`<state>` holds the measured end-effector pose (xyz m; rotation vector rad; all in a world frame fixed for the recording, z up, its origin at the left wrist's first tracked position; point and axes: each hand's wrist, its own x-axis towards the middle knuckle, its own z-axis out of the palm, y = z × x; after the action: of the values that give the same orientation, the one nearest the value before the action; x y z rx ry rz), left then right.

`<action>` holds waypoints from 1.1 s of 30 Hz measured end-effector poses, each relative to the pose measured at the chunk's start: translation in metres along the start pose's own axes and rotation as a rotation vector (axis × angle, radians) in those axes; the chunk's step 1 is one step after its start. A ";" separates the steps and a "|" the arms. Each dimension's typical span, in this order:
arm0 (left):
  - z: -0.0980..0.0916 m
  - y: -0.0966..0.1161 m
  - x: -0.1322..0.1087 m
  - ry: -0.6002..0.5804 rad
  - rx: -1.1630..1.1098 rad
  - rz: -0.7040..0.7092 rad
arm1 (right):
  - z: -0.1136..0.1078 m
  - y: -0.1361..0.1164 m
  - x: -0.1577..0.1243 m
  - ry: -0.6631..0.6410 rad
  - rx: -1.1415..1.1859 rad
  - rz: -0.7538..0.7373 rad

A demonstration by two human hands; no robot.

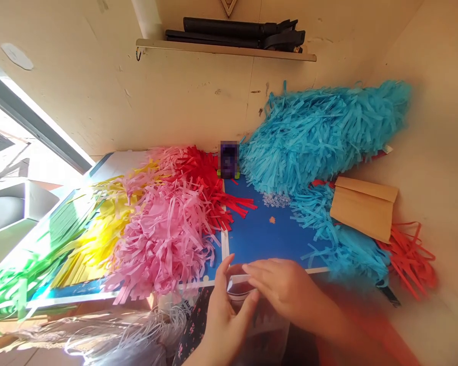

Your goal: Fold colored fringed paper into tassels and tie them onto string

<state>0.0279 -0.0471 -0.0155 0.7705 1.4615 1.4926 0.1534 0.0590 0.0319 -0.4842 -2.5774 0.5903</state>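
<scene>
L hand (229, 307) curls round container (239, 293); R hand (284, 284) bends over its top, pinch unclear. Slack L grip = poss. drop, short of surface (252, 244) just ahead.

Against the cream wall (198, 101), a narrow shelf (225, 50) bears long black items (225, 26). On the blue tabletop (252, 246), a large blue fringe pile (324, 134) spreads on the right, and a brown paper envelope (362, 208) lies near it, with red-orange strips (414, 259) beside. Pink fringe (168, 218), yellow fringe (103, 234) and green strips (7, 295) fill the left, above pale strands (125, 333).
</scene>
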 end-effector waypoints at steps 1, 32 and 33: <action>-0.001 -0.002 0.000 0.005 0.012 0.007 | 0.000 0.000 0.000 -0.021 0.053 -0.016; -0.035 -0.021 0.028 0.075 0.962 0.875 | -0.022 0.004 -0.011 -0.197 0.018 0.179; -0.038 -0.020 0.029 0.089 0.995 0.886 | -0.023 0.010 -0.018 -0.140 0.021 0.222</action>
<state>-0.0152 -0.0393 -0.0437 2.1838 2.0711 1.2972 0.1819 0.0672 0.0391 -0.7539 -2.6648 0.7507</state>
